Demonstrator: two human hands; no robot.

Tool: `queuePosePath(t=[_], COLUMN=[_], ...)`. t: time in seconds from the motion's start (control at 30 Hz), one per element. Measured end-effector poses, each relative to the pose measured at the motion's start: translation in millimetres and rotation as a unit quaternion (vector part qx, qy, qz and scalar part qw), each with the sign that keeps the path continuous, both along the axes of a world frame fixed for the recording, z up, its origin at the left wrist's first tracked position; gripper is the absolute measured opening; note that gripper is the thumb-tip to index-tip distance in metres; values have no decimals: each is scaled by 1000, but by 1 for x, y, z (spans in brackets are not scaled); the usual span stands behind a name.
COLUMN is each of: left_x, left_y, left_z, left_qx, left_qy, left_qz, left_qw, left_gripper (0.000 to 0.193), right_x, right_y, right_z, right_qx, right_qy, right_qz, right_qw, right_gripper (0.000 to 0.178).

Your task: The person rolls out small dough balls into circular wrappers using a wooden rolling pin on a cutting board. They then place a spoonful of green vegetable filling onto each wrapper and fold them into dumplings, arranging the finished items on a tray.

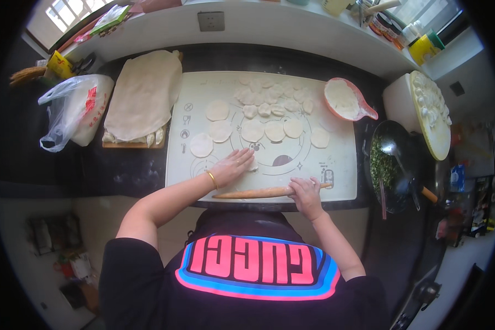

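Note:
My left hand (232, 166) lies flat, fingers stretched, on the pale printed mat (335, 159). A small piece of dough (253, 166) shows at the edge of its palm, mostly covered. Close to the mat's near edge, my right hand (307, 195) is wrapped round a slim wooden rolling pin (253, 193), whose tapered end points left. Thin dough rounds (252, 131) are spread beyond my hands, some overlapping. Behind them sits a cluster of smaller floured dough pieces (265, 95).
A pink bowl of flour (342, 100) stands at the mat's far right. Right of it are a dark pan of chopped greens (380, 159) with a metal ladle (389, 148), and a white tub (399, 99). To the left lie a dough sheet (143, 93) and a plastic bag (80, 110).

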State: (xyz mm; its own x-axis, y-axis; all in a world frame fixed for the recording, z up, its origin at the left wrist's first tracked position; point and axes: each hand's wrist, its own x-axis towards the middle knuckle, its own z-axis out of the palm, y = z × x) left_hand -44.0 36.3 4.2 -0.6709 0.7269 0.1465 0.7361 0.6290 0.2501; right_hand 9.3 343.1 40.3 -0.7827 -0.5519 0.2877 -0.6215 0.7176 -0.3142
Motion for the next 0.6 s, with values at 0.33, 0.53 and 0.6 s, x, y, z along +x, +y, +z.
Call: queuePosePath(t=[0.33, 0.53, 0.6], left_x=[15, 35, 38], left_y=[21, -6, -9], left_z=[8, 43, 29], left_qx=[11, -47, -69], left_qy=[-252, -202, -193], left_qz=[46, 278, 322], left_qw=[967, 938, 924], left_gripper=[63, 66, 67], right_x=[-18, -38, -51], right_y=[-7, -38, -60], right_z=[-7, -36, -36], right_qx=[14, 7, 36], right_qy=[-24, -82, -85], right_qz=[33, -15, -47], right_qw=[999, 996, 995], right_gripper=[41, 45, 52])
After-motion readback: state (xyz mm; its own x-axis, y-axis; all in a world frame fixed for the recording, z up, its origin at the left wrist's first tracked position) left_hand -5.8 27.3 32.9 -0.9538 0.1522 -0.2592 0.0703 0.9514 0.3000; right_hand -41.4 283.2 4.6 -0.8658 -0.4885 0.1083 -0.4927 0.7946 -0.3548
